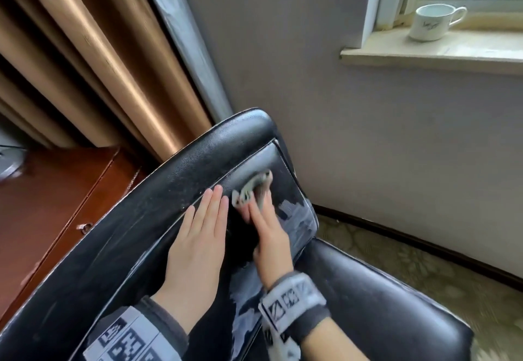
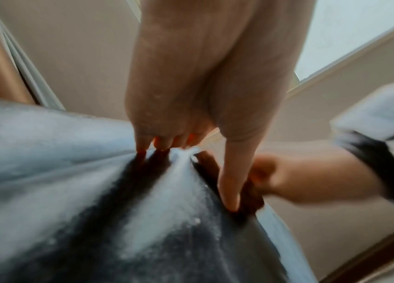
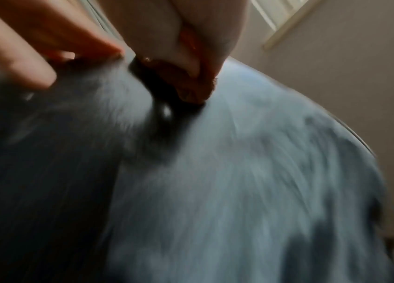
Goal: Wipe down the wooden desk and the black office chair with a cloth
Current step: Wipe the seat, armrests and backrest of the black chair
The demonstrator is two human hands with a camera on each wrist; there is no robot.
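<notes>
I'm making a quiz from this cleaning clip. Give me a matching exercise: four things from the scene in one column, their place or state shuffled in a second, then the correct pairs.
Column one:
1. white cup
2. cloth
3. left hand
4. wooden desk

Column two:
A. lies flat on the top of the chair's backrest
B. stands on the window sill
C. sits left of the black office chair, in front of the curtain
D. pressed by the right hand against the front of the backrest

Pairs: 1-B, 2-D, 3-A, 4-C
</notes>
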